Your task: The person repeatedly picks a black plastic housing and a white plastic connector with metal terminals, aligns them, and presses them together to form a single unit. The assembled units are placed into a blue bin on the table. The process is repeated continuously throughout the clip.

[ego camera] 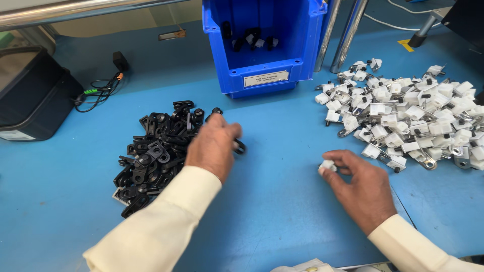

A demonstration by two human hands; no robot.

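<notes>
My left hand (pixel 214 146) rests at the right edge of a heap of small black plastic clips (pixel 154 153) on the blue table, fingers closed on one black clip (pixel 240 146) that shows past the fingertips. My right hand (pixel 360 189) is lower right of centre and pinches a small white plastic piece (pixel 327 164) between thumb and fingers. Just right of it spreads a large pile of white plastic and metal parts (pixel 408 118). Both arms wear cream sleeves.
A blue open-front bin (pixel 262 65) with a few black and white parts inside stands at the top centre. Two metal posts (pixel 340 35) rise beside it. A black case (pixel 30 95) and a cable bundle (pixel 101 90) lie at the left.
</notes>
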